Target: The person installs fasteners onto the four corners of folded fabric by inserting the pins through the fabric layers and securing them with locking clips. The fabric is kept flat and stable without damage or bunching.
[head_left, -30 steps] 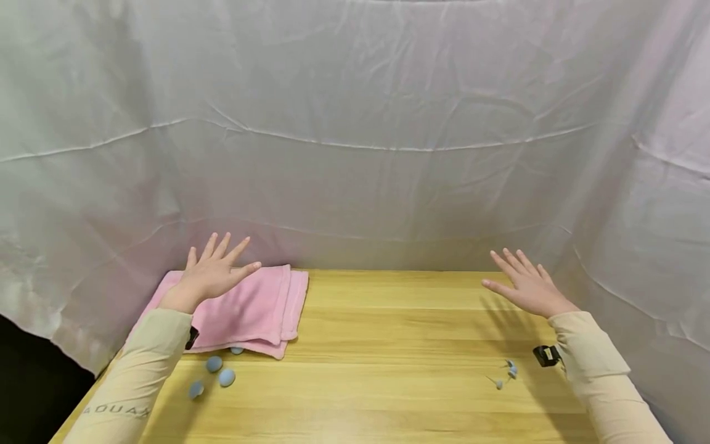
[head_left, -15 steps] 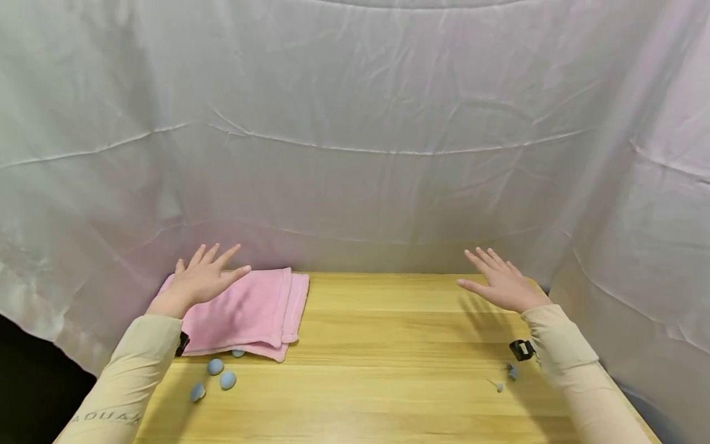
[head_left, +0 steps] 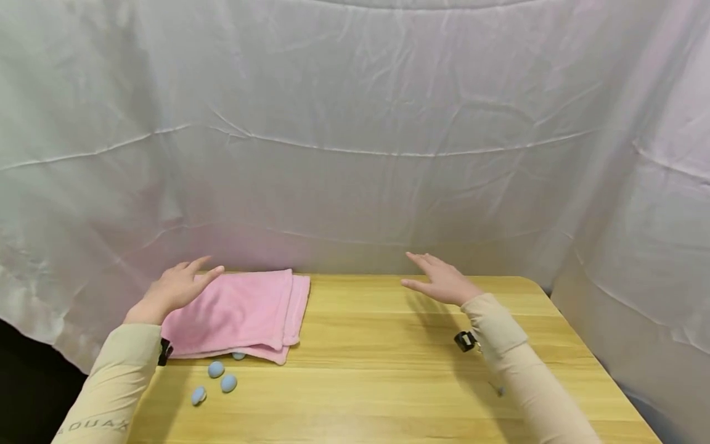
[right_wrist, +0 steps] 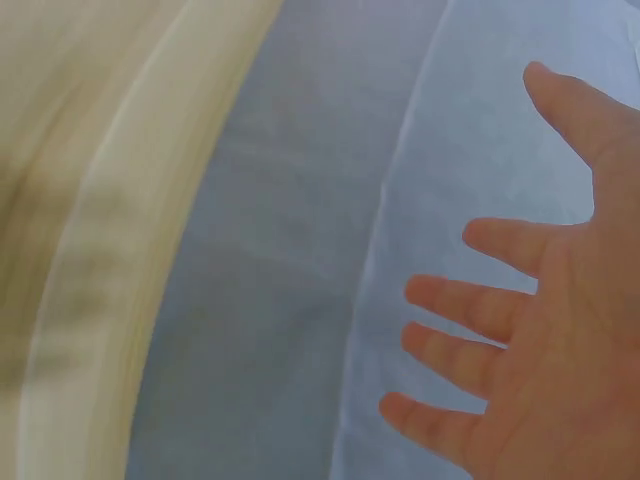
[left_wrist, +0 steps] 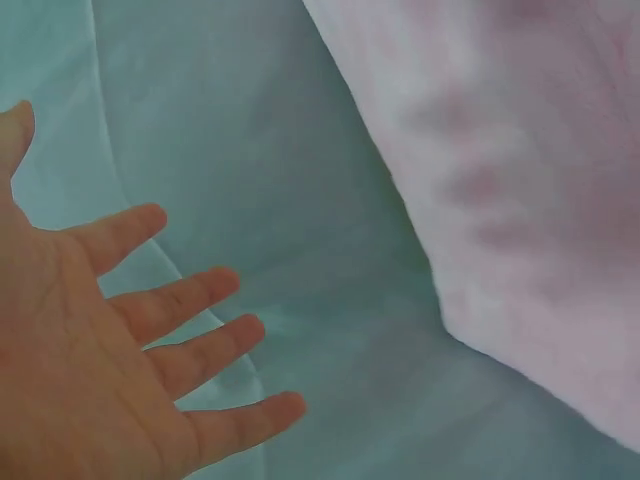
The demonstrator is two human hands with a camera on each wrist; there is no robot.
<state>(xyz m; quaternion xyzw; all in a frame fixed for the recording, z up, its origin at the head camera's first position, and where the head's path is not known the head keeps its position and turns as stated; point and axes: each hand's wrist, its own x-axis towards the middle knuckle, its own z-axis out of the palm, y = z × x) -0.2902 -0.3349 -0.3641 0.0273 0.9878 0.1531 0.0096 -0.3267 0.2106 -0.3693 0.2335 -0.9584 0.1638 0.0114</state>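
Over the left end of a folded pink cloth (head_left: 238,314) hovers my left hand (head_left: 174,288), its fingers spread and holding nothing. The left wrist view shows that palm (left_wrist: 80,370) apart from the cloth's edge (left_wrist: 520,250). My right hand (head_left: 440,280) hangs above the far part of the wooden table, fingers straight and thumb apart. Nothing lies in its palm (right_wrist: 580,330) in the right wrist view. Several small blue rounded pieces, such as this blue piece (head_left: 228,383), lie in front of the cloth, one partly under its edge.
A small blue piece with a thin pin (head_left: 500,390) lies beside my right forearm, which hides what is near it. Pale fabric curtains (head_left: 355,185) rise behind the table and along both sides. The wooden table (head_left: 355,345) ends at a rounded back right corner.
My right hand has moved well to the left across the table. The left hand has shifted left and a little down. The pink cloth stays in place; one blue piece is now behind the right forearm.
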